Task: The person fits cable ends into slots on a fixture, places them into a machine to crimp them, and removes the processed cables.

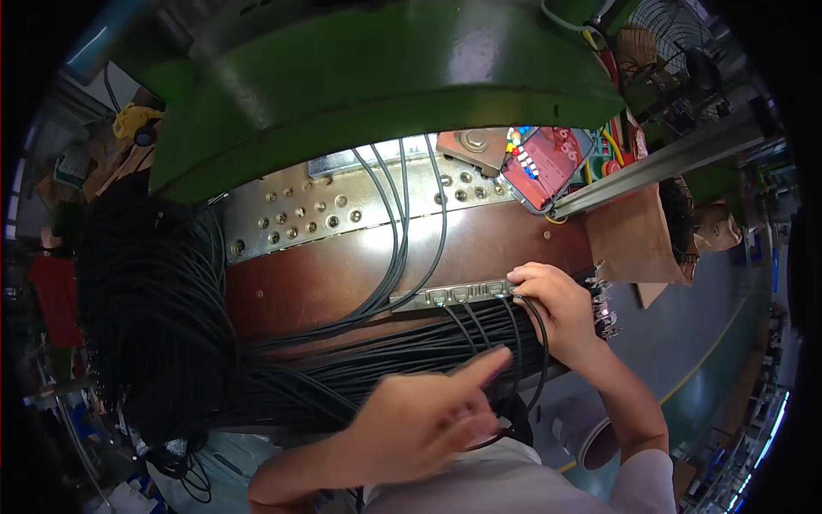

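A narrow metal bar with slots [462, 295] lies along the front of the brown work surface. Several black cables [463, 325] run out of its slots towards me, with small pale ends in the slots. At the bar's right end, my right hand [556, 310] is closed, its fingers pinching a black cable [545, 360] against the end slot. The fingertips hide that cable's end. Closer to me, my left hand [428, 415] hovers in front of the bar, slightly blurred. Its index finger is stretched out, the others are partly curled, and nothing shows in it.
A thick bundle of black cables [154, 291] hangs at the left, and more lie along the front edge. Behind the bar is a perforated metal plate [295, 210] under a green machine body [385, 77]. A red-lidded box [552, 167] and a cardboard box [634, 236] stand right.
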Demonstrator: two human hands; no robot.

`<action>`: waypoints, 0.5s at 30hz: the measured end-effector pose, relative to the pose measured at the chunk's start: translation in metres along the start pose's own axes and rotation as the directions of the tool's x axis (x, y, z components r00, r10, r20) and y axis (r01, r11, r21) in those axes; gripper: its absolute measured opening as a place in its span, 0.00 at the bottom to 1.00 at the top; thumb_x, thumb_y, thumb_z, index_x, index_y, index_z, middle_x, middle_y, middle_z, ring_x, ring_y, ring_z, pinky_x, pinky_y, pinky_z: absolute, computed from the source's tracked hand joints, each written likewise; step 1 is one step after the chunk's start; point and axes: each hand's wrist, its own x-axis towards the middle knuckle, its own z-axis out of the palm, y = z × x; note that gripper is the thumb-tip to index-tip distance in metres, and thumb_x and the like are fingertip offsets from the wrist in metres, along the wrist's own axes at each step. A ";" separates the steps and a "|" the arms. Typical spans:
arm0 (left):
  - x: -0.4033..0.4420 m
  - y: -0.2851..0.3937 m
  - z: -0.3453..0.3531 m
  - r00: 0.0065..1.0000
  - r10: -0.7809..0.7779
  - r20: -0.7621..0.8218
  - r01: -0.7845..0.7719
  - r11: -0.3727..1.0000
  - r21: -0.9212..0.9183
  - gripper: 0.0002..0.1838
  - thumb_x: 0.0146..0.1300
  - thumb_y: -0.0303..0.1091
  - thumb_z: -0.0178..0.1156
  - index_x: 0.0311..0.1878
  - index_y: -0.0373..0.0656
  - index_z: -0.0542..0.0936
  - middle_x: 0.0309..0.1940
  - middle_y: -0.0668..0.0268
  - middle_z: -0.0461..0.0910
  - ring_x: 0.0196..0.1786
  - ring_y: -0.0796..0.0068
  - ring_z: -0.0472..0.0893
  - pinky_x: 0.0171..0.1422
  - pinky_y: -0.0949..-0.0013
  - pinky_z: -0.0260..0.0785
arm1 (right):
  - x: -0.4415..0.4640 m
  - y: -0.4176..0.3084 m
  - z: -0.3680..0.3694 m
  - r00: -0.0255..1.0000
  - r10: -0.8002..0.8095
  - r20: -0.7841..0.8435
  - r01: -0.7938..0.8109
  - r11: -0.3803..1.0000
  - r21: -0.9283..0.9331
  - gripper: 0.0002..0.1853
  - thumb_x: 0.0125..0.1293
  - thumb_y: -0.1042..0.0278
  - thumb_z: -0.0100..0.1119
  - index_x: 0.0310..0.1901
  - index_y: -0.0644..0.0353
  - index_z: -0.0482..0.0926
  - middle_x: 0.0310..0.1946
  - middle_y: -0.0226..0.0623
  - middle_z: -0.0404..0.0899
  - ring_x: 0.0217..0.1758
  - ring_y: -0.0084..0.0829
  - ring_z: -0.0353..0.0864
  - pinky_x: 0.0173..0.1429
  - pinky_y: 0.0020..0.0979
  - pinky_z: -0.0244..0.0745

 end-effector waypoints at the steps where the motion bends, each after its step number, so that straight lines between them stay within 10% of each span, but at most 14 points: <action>1: -0.001 -0.008 -0.008 0.992 -0.039 -0.121 0.034 0.998 -0.043 0.31 0.71 0.53 0.46 0.64 0.34 0.69 0.33 0.55 0.82 0.35 0.74 0.81 0.45 0.72 0.74 | -0.002 0.001 0.000 0.999 0.033 0.008 -0.033 0.999 0.026 0.07 0.55 0.81 0.59 0.36 0.62 0.75 0.40 0.39 0.81 0.40 0.42 0.82 0.45 0.35 0.76; 8: 0.045 -0.059 -0.102 0.779 -0.015 -0.627 0.008 1.000 -0.013 0.19 0.72 0.38 0.45 0.56 0.34 0.75 0.44 0.63 0.81 0.45 0.79 0.78 0.51 0.75 0.72 | 0.016 -0.006 -0.010 0.974 0.103 0.200 -0.104 0.995 -0.008 0.07 0.55 0.82 0.58 0.35 0.65 0.73 0.38 0.42 0.78 0.39 0.44 0.80 0.41 0.35 0.75; 12: 0.113 -0.064 -0.109 0.880 -0.076 -0.468 -0.220 0.810 -0.544 0.24 0.72 0.44 0.47 0.57 0.30 0.69 0.53 0.50 0.76 0.53 0.62 0.78 0.62 0.61 0.69 | 0.030 -0.010 -0.024 0.909 0.149 0.390 -0.168 0.986 0.014 0.07 0.53 0.83 0.58 0.35 0.66 0.74 0.39 0.41 0.79 0.44 0.41 0.79 0.46 0.34 0.74; 15: 0.129 -0.062 -0.099 0.966 -0.099 -0.237 -0.133 0.597 -0.791 0.23 0.72 0.45 0.47 0.55 0.31 0.71 0.39 0.58 0.78 0.41 0.69 0.78 0.49 0.65 0.73 | 0.073 -0.002 -0.039 0.849 0.071 0.524 -0.184 0.969 0.167 0.10 0.53 0.82 0.58 0.39 0.66 0.77 0.42 0.41 0.80 0.47 0.37 0.79 0.53 0.32 0.73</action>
